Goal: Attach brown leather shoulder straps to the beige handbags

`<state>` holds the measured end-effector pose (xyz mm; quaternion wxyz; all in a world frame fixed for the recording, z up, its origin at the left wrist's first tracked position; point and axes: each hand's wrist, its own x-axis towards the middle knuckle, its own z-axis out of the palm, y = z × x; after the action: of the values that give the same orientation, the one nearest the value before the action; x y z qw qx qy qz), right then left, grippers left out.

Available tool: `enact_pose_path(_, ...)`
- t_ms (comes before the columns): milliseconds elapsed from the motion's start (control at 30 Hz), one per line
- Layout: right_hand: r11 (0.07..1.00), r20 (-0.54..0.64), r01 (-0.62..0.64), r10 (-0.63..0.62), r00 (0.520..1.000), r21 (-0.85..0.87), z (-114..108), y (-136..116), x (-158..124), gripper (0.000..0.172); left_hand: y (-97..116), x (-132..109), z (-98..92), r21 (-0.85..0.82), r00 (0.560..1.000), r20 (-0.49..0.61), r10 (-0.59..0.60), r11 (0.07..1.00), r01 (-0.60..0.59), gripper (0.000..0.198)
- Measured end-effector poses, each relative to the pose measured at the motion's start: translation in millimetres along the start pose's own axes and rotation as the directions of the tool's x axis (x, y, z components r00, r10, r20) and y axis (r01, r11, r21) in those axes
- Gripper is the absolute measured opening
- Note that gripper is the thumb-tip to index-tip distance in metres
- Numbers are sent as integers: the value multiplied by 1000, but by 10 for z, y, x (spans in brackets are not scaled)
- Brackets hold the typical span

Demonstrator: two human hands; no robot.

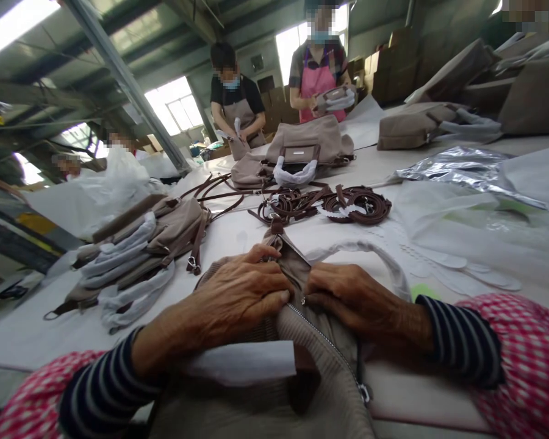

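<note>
A taupe handbag [320,378] lies in front of me on the white table [32,329], its zipper running between my hands. My left hand [238,296] is curled over the bag's top edge, fingers pressed on the fabric beside the zipper. My right hand [352,299] grips the opposite side of the zipper opening, fingers closed on the fabric. A white wrapped handle [370,256] arches just beyond my right hand. A white paper piece [242,363] lies under my left wrist.
A stack of taupe bags with wrapped handles [137,256] lies at the left. Brown straps [329,204] are coiled mid-table, with another bag [302,149] behind them. Clear plastic sheets [476,213] spread at the right. Two people [238,100] work on bags at the far end.
</note>
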<state>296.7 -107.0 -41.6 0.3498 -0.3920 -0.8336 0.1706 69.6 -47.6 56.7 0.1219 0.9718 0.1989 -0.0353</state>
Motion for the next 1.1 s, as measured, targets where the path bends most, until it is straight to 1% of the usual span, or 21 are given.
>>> enact_pose_path(67, 998, -21, 61, -61, 998, -25, 1, -21, -19, 17, 14, -8, 112, 26, 996, -83, -24, 999, 26, 30)
enact_pose_path(133, 992, -39, 110, -112, 993, -57, 2, -42, -37, 18, 8, -3, 212, 33, 990, -133, -41, 998, 46, 30)
enact_pose_path(200, 986, -45, 145, -149, 988, -82, -1, -61, -49, 19, -9, 7, 271, 41, 990, -138, -39, 998, 45, 30)
enact_pose_path(333, 977, -26, 200, -203, 979, -77, -18, -82, -56, 21, -52, 21, 304, 72, 993, -112, -30, 997, 38, 29)
enact_pose_path(500, 974, -21, 218, -219, 975, -57, -9, -69, -46, 21, -46, 63, 351, 104, 989, -138, 62, 993, -48, 24)
enact_pose_path(567, 981, -11, 188, -189, 982, -43, -1, -52, -31, 21, -18, 97, 361, 100, 986, -143, 85, 993, -71, 21)
enact_pose_path(600, 988, 1, 149, -149, 989, -34, 1, -45, -20, 20, -3, 112, 359, 93, 986, -141, 87, 993, -75, 21)
enact_pose_path(700, 999, 66, -19, 22, 998, -43, 0, -31, 13, 12, 19, 134, 322, 77, 990, -128, 65, 995, -55, 21)
enact_pose_path(767, 993, 123, -74, 85, 989, -96, 5, -30, 28, 7, 16, 127, 273, 83, 993, -109, 50, 996, -41, 20)
enact_pose_path(867, 990, 193, -46, 72, 979, -136, 25, -32, 34, 14, 13, 97, 170, 104, 998, -53, 21, 994, -16, 22)
enact_pose_path(1000, 988, 190, -23, 51, 981, -151, 50, -29, 29, 16, 29, -20, 12, 157, 997, 80, 4, 988, -16, 35)
enact_pose_path(1033, 988, 180, -19, 48, 982, -155, 54, -28, 29, 17, 28, -72, -26, 179, 996, 91, 13, 983, -29, 34)
enact_pose_path(1100, 988, 166, -13, 40, 985, -157, 55, -26, 31, 18, 7, -197, -90, 224, 995, 81, 53, 972, -70, 31)
